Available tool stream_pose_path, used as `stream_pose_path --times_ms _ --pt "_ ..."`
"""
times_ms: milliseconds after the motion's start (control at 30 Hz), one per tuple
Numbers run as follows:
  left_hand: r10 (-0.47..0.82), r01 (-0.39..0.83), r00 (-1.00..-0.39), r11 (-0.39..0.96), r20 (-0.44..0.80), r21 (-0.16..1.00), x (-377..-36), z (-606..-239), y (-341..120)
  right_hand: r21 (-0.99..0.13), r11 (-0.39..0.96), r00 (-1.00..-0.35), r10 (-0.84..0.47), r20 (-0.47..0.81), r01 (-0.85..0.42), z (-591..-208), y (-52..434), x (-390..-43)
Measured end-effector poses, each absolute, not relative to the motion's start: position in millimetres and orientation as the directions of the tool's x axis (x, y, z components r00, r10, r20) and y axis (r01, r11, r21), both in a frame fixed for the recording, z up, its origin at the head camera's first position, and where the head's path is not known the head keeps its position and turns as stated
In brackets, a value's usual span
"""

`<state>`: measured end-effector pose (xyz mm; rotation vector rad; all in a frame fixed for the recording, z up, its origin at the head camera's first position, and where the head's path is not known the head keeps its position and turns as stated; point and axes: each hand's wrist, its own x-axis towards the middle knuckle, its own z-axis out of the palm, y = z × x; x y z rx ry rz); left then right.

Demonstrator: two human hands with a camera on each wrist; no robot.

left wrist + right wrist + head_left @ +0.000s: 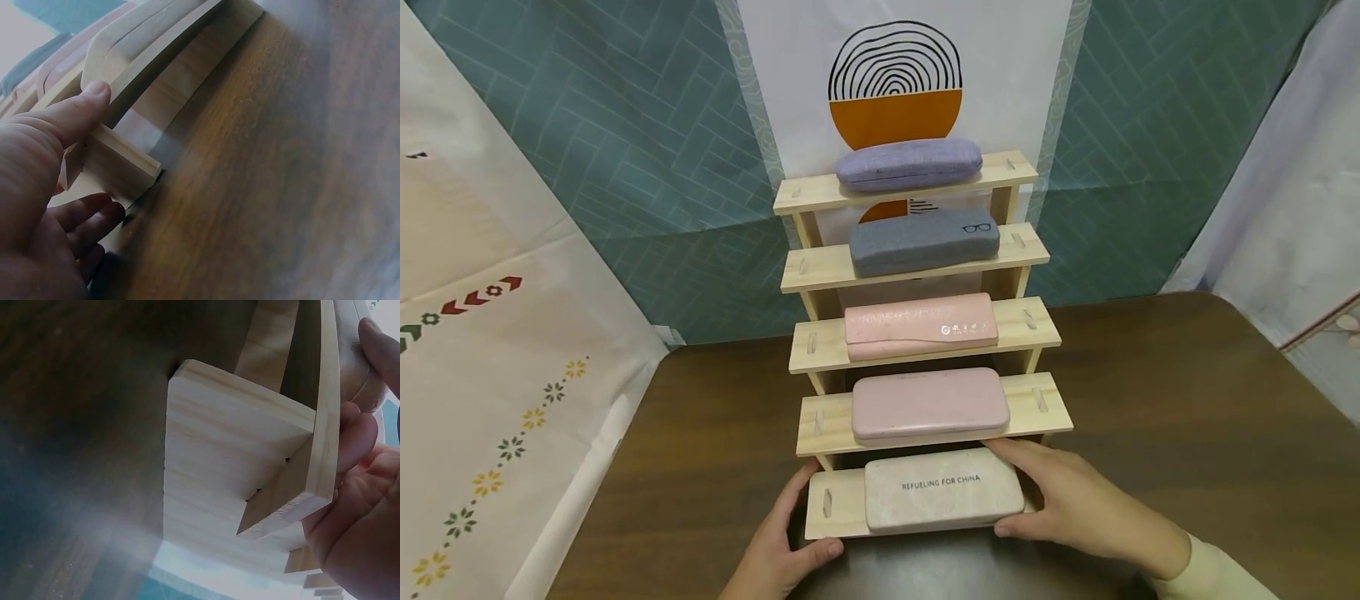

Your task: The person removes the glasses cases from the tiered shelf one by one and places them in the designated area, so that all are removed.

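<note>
Hands come first, nearest the viewer: the left hand grips the left end of the bottom shelf of a stepped wooden rack, thumb laid on top near the front edge and fingers curled beneath, as the left wrist view shows; the right hand clasps the right end, fingers wrapped round the beige case lettered "REFUELING FOR CHINA" and the shelf edge behind it, thumb along the front. The rack stands on a dark wooden table, near its front edge and roughly midway across. It looks like light softwood, stiff and slotted together, so it is probably light but could rack or come apart at the joints if twisted; the two ends of the bottom shelf, or the side uprights, seem the soundest places to hold. The cases lie loose on smooth boards and would likely slide if the rack tips. Above sit a pale pink case, a salmon pink case, a grey case and a lilac case, one per shelf. Bare tabletop lies left and right of the rack; behind it, a teal backdrop and a printed poster stand close.
</note>
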<state>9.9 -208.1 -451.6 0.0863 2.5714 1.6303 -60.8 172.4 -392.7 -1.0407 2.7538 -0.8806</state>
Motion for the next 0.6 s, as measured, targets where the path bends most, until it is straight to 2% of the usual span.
stream_pose_path --times_ms 300,600 --pt "0.064 -0.034 -0.996 0.441 -0.069 0.897 9.3 -448.3 -205.0 -0.552 0.612 -0.786 -0.602 0.140 -0.567 -393.1 174.1 -61.2" --pt "0.081 0.017 -0.997 0.414 -0.018 0.910 9.9 -451.2 -206.4 -0.615 0.601 -0.808 -0.579 0.106 -0.511 -391.6 175.7 -63.0"
